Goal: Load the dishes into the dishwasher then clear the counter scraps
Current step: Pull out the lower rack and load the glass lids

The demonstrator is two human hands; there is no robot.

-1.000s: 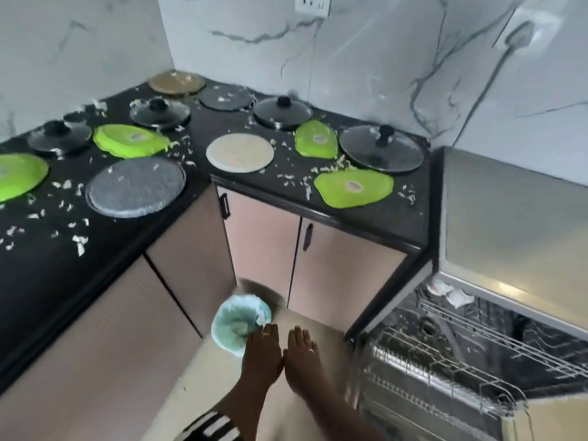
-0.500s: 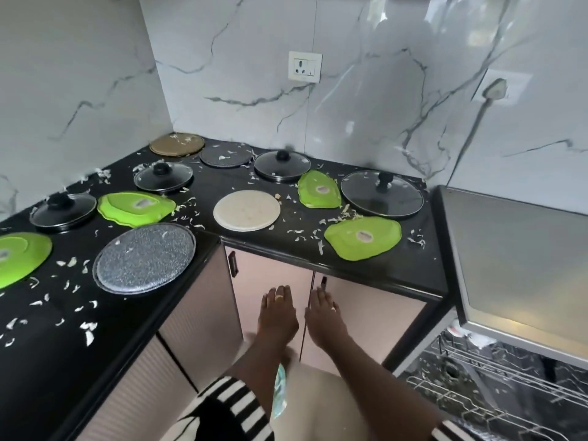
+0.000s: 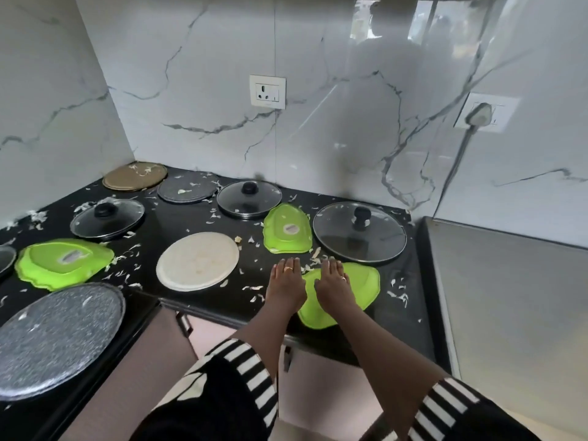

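Both hands flat, fingers extended, gripping nothing: left hand (image 3: 286, 286) on the counter (image 3: 197, 307), right hand (image 3: 334, 286) over the nearest green plate (image 3: 359, 289) by the edge, likely first pickup.

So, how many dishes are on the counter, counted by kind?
Green plastic plates: 3
Glass lids with black knobs: 3
Round flat plates: 4
Cut off at left edge, unclear: 1
Total: 11
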